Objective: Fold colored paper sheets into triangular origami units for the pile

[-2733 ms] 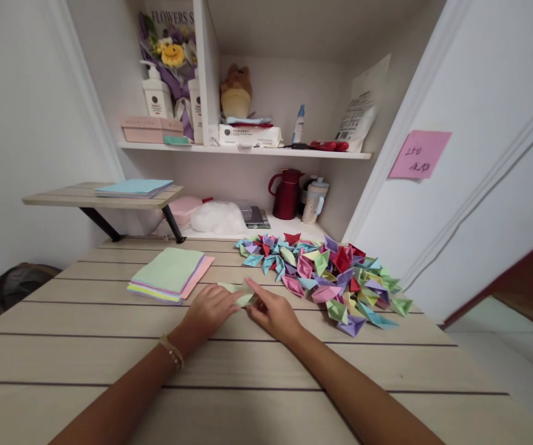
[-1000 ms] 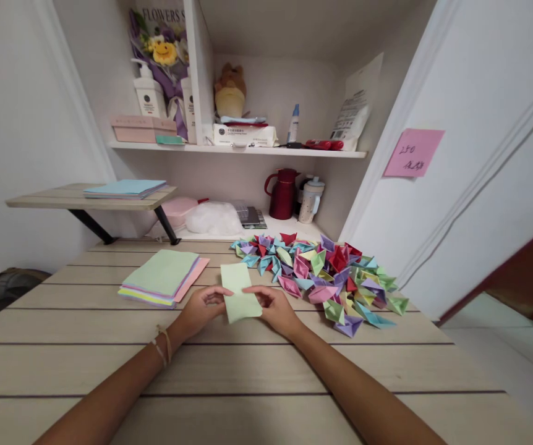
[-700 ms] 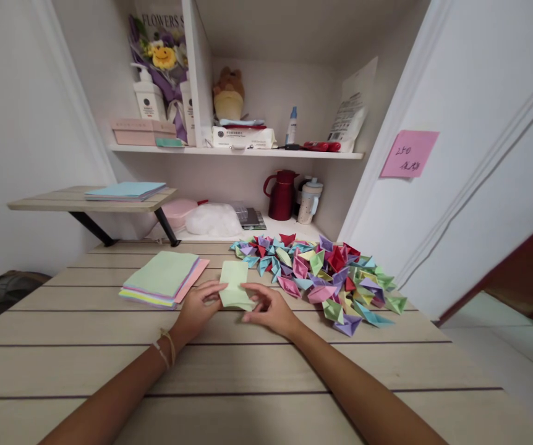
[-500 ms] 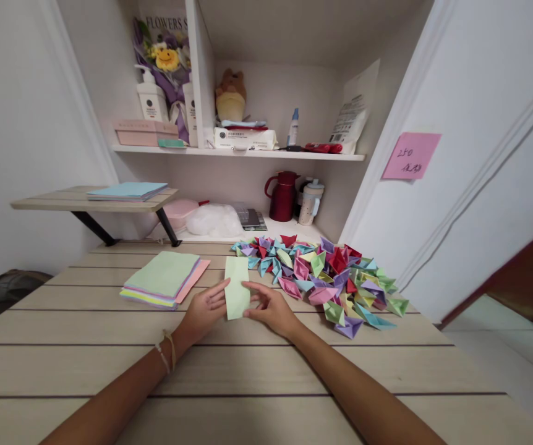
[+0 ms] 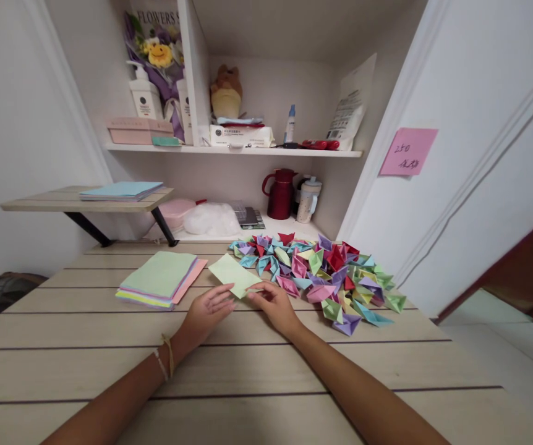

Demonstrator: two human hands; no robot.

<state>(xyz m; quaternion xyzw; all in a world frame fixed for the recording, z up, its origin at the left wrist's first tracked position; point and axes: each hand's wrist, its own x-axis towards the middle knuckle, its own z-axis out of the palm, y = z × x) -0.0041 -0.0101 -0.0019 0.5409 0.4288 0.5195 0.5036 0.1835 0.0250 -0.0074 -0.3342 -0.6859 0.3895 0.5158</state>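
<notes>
A light green rectangle of paper, apparently folded, lies at a slant above the tabletop between my hands. My right hand pinches its near right corner between thumb and fingers. Just below the paper's near edge is my left hand, its fingers stretched out and loosely together. Its fingertips reach the paper's edge, but I cannot tell whether they touch it. To the left lies a stack of coloured paper sheets, green on top. On the right spreads a heap of folded paper boats in many colours.
A small raised shelf at the left carries more paper sheets. Behind the table, a cabinet holds a red jug, a pale cup and a plastic bag. A pink note is stuck at the right.
The green paper has turned from upright to slanted, its far end swinging left. My left hand has come off its left side and moved slightly down. The right hand still holds the paper.
</notes>
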